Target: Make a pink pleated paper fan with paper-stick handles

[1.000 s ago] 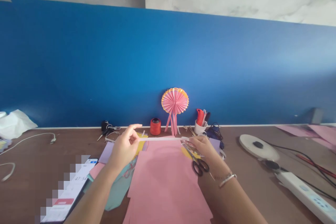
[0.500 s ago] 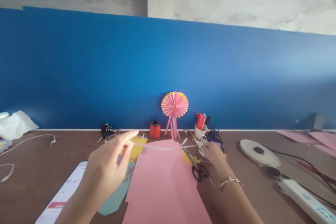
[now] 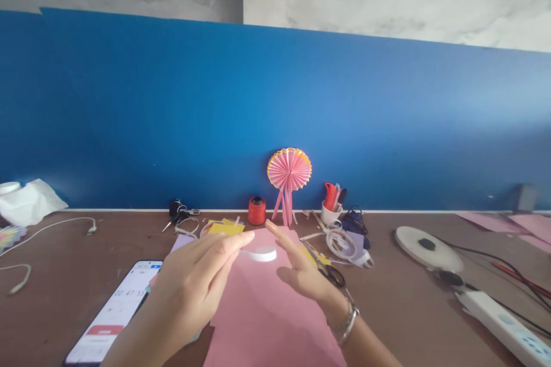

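Note:
My left hand (image 3: 196,284) hovers over the pink paper sheet (image 3: 267,315), its fingers stretched forward and pinched on one end of a thin white paper strip (image 3: 260,253). The strip curls into a small loop between my hands. Facing it is my right hand (image 3: 301,269), fingers straight and apart, palm turned left, touching the loop's far end. A bracelet sits on my right wrist. Black-handled scissors (image 3: 331,272) lie on the table just right of my right hand.
A phone (image 3: 114,309) lies at the front left. Along the blue wall stand a pink and yellow paper fan (image 3: 289,169), a red thread spool (image 3: 256,210), a cup of pens (image 3: 330,212) and keys (image 3: 176,209). A coiled cable (image 3: 342,241), white disc (image 3: 428,241) and power strip (image 3: 503,315) lie right.
My hands have come together, so the strip, stretched straight before, now curls into a loop. My right hand let go of the scissors, which lie on the table.

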Motion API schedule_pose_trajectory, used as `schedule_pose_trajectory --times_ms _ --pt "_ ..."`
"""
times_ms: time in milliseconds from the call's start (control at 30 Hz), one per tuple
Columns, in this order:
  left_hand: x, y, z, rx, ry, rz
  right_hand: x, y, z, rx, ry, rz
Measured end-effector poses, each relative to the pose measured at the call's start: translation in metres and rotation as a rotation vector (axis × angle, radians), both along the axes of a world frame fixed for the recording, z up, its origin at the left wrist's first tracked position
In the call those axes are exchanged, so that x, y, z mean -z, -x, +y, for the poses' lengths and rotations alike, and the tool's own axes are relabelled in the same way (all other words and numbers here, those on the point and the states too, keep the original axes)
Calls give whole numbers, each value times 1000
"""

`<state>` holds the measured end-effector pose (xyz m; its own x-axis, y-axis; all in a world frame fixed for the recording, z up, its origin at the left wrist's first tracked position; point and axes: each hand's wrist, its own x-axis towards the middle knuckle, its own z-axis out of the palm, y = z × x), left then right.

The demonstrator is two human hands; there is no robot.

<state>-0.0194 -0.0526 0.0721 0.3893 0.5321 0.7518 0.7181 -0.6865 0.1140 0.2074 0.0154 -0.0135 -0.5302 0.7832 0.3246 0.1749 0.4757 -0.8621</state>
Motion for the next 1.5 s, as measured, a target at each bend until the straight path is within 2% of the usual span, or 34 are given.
schedule_pose_trajectory --times_ms 133,233,333,467,567,700,867,967,1100,1200,1333,1500 --pt "1 1 -1 -21 31 -92 -2 -4 4 2 50 -101" --pt "1 5 2 -120 120 -121 -7 -20 10 -73 281 -175" --pt "2 9 11 -244 286 -134 -8 -41 17 -43 455 -153" --pt "10 7 30 -376 531 -154 -1 -66 27 92 437 -68" --pt "18 4 46 -364 676 -200 9 -77 35 164 439 -111" --pt "38 4 66 -248 944 -329 18 -76 42 298 473 -211" --pt "87 9 68 -274 1201 -593 17 -60 37 390 584 -319" --pt "118 8 58 -279 1196 -716 19 -53 35 384 575 -395" --pt "144 6 49 -294 1034 -711 32 -53 39 380 494 -480" --pt "150 5 48 -317 964 -631 41 -54 41 391 388 -567" --pt "151 4 49 -366 958 -530 50 -55 39 419 242 -667" --pt "150 1 47 -415 967 -479 56 -56 32 442 173 -679"
